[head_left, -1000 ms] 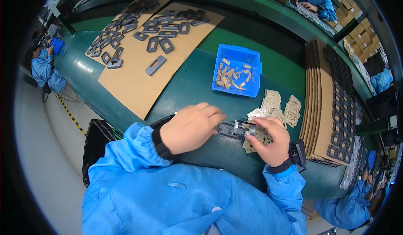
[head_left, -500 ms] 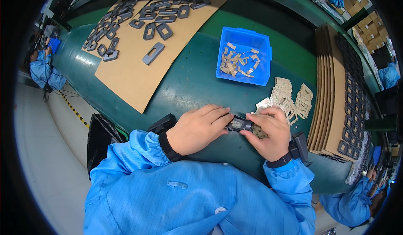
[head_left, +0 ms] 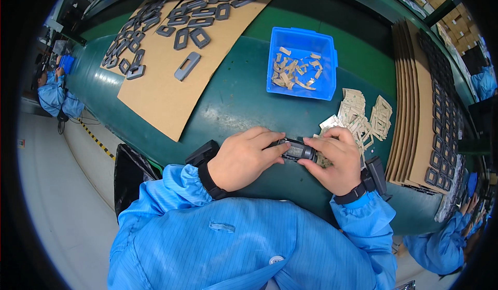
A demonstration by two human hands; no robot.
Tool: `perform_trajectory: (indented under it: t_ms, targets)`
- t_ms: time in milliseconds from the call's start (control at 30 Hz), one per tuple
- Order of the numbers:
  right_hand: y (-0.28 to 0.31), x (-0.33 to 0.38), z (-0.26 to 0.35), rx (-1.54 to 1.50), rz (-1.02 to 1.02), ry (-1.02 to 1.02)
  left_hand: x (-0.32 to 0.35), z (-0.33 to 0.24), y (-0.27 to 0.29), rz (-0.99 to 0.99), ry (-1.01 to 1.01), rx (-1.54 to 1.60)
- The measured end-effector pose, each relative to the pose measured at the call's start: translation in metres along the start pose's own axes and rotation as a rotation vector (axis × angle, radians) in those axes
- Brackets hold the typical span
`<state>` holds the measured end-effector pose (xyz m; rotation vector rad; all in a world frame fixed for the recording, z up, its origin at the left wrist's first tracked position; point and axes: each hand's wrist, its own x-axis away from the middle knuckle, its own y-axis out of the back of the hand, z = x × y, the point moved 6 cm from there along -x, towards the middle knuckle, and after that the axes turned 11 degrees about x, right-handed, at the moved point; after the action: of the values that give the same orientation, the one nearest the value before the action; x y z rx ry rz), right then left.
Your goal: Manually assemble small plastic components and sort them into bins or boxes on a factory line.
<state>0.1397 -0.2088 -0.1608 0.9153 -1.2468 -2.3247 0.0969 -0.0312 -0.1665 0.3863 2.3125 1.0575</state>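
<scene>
Fingers (head_left: 267,140) of left hand (head_left: 243,158) and right hand (head_left: 336,158) pinched narrow on one dark frame part (head_left: 296,150); one blue bin (head_left: 302,64), two cardboard sheets (head_left: 155,88).

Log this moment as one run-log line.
left hand and right hand: both grip dark grey frame part | surface: green table | nearby: blue bin

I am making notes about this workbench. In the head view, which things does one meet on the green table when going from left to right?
Cardboard sheet with grey frames → left hand → small dark part held in both hands → right hand → pile of beige cut pieces → stack of cardboard sheets carrying dark frames.
</scene>
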Motion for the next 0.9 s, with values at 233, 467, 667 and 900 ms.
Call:
perform_trajectory:
  t_ms: [233,467,667,900]
  targets:
    - [0.002,0.0,-0.002,-0.005,0.03,-0.017,-0.002,-0.003,-0.007,0.054,-0.027,-0.133]
    - [0.001,0.001,-0.004,-0.028,0.078,-0.033,-0.003,0.002,0.001,0.14,-0.014,-0.083]
    - [0.0,0.001,-0.005,-0.023,0.089,-0.003,-0.001,0.0,-0.001,0.167,-0.135,-0.079]
    - [0.004,-0.004,0.008,0.049,0.067,0.106,-0.012,0.006,0.001,0.161,-0.017,0.058]
